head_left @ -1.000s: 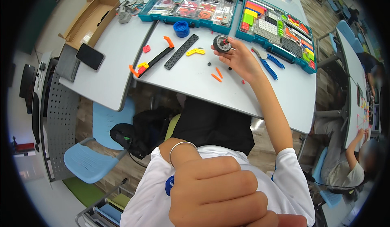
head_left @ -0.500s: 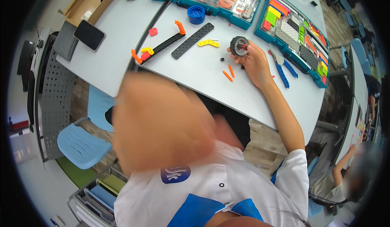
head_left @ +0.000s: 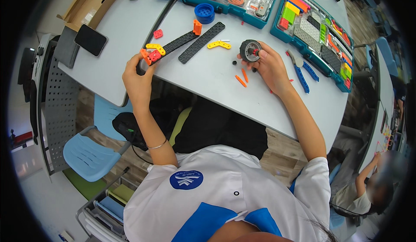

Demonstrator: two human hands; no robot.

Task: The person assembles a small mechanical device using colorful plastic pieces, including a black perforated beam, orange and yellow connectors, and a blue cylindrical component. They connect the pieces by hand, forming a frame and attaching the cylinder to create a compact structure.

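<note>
A black phone (head_left: pixel 90 40) lies beside a cardboard box (head_left: pixel 89 1), with a blue chair (head_left: pixel 89 155) under the table

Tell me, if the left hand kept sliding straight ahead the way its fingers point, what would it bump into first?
Probably the small yellow perforated plastic piece, with its red and orange bits, which the left hand already touches at the end of the long black perforated strip. Beyond lies a loose small red block, though depth is unclear.

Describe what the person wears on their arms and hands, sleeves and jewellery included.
Both forearms are bare. The left hand has a thin silver bangle on its forearm; the right hand shows no ring, watch or glove. Short white sleeves end above the elbows, part of a white shirt with blue panels and a round blue badge.
</note>
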